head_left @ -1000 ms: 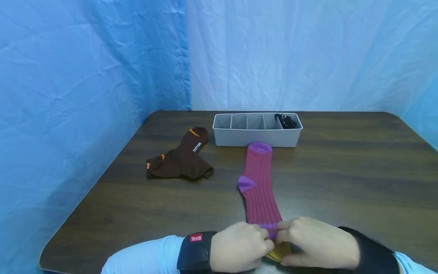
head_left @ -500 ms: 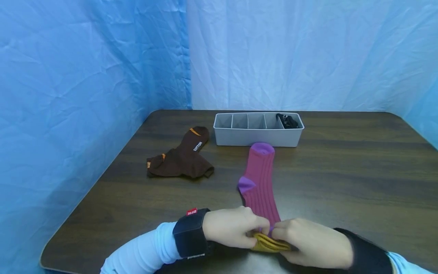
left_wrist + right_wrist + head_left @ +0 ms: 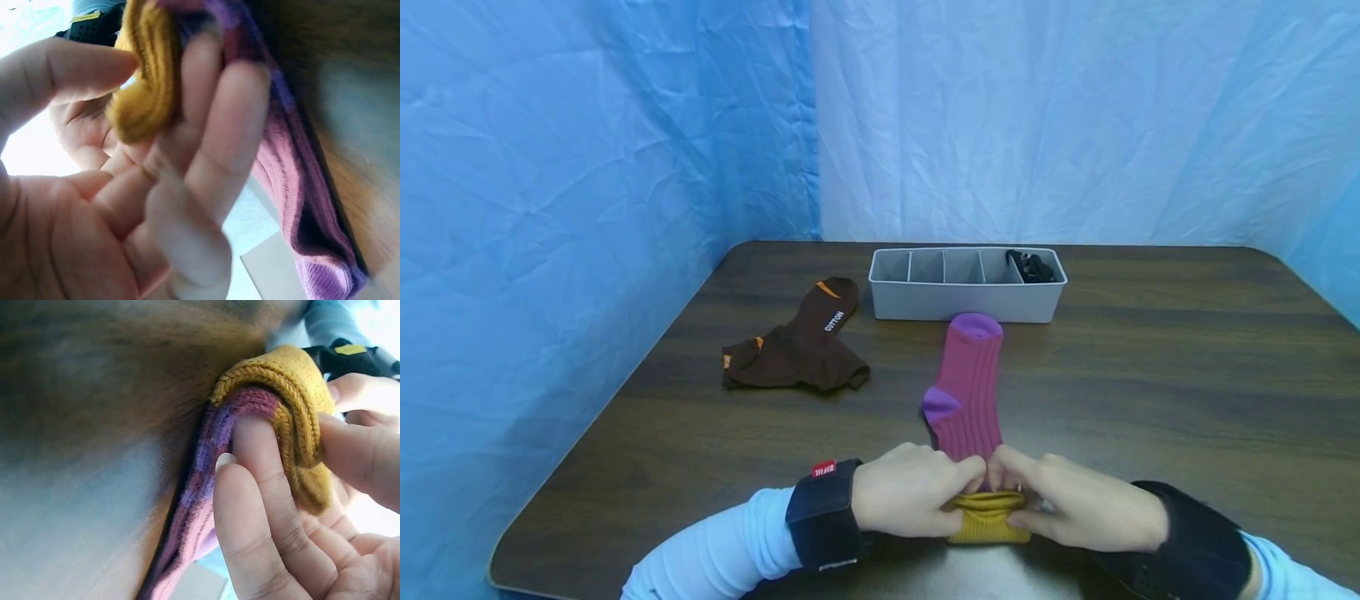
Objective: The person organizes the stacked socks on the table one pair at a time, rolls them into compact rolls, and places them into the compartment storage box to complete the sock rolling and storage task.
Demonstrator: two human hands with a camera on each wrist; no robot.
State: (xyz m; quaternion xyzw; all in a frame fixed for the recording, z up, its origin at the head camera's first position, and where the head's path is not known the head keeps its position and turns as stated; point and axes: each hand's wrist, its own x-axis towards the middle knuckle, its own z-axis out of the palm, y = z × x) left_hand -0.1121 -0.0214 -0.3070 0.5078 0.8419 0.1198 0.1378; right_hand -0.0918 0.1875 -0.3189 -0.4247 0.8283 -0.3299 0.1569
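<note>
A magenta ribbed sock (image 3: pixel 970 383) with purple toe and heel lies lengthwise on the table, toe pointing away from me. Its mustard-yellow cuff (image 3: pixel 988 523) is turned back in a fold at the near end. My left hand (image 3: pixel 913 493) pinches the left side of that cuff between thumb and fingers. From the right, my right hand (image 3: pixel 1078 504) pinches the other side. In the right wrist view, the cuff's layered roll (image 3: pixel 294 394) passes between thumb and fingers, with fingertips against the magenta and purple knit. The left wrist view shows yellow knit (image 3: pixel 147 81) beside the thumb tip.
Beyond the toe stands a grey divided box (image 3: pixel 962 302), with a black bundle (image 3: pixel 1032 267) in its right end. Brown socks (image 3: pixel 805 346) with orange marks lie at left on the dark wooden table (image 3: pixel 1157 375). Blue sheeting (image 3: pixel 625 167) hangs behind and at left.
The yellow cuff has been folded up and over toward the toe, now showing as a neat band. Both hands have moved slightly away from me, and their fingertips have come together over the sock.
</note>
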